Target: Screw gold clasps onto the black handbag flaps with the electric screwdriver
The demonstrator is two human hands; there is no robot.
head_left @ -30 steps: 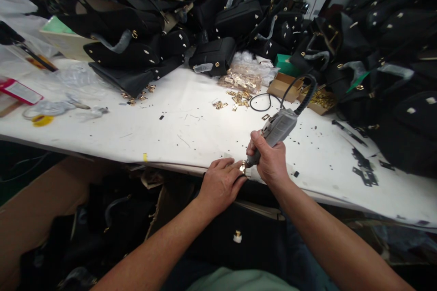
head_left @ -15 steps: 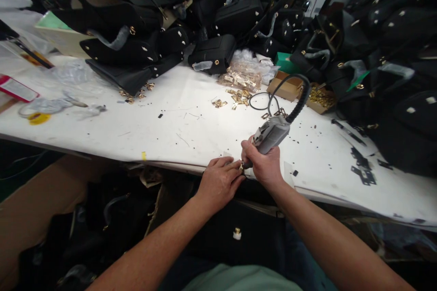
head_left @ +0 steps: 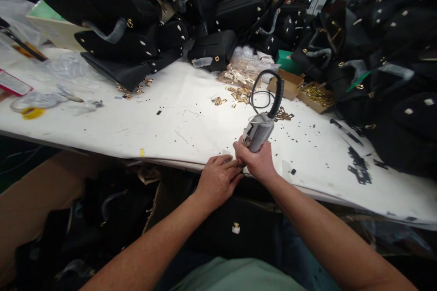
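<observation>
My right hand is wrapped round a grey electric screwdriver, held almost upright with its cord rising from the top. Its tip points down at the table's front edge, hidden behind my fingers. Close on its left, my left hand has its fingers bent and pressed together on the edge of a black handbag. The bag hangs over my lap, and a gold clasp with a white wrapping shows on it. Whatever small fitting lies between my fingertips is covered.
On the white table lie loose gold metal plates, a bag of more plates and a cardboard box of small gold parts. Black handbags are piled along the back. A box with more black bags stands below left.
The screwdriver has swung more upright and a little left, and its cord has shifted with it. My left hand keeps its hold at the bag's edge.
</observation>
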